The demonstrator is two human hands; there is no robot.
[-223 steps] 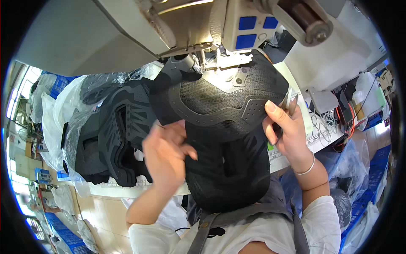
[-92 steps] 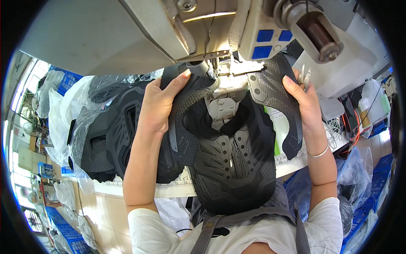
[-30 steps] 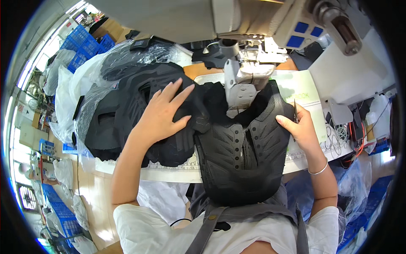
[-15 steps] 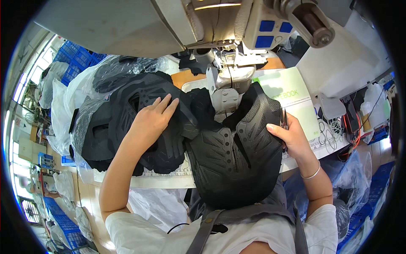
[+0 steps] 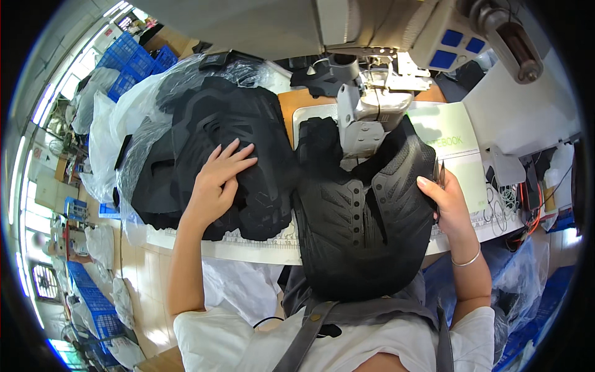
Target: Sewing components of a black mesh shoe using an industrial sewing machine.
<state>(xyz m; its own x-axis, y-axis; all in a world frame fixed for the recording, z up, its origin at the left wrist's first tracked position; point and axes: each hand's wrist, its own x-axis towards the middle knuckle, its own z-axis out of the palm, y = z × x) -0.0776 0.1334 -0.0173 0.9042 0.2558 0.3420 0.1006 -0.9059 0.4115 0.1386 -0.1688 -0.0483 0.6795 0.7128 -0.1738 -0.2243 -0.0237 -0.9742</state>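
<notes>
White table, a printed ruler strip along its near edge; on it, left, a black upper stack; right of it, a black upper pile, overhanging the near edge, its opening about the post of a sewing machine; left hand, fingers loosely spread, resting on the stack; right hand, closed round snips, thumb at the pile's right edge; green booklet, right, bearing green lettering; plastic bags and blue crates, far left; tiled floor, left; windows beyond, probably, though distorted.
</notes>
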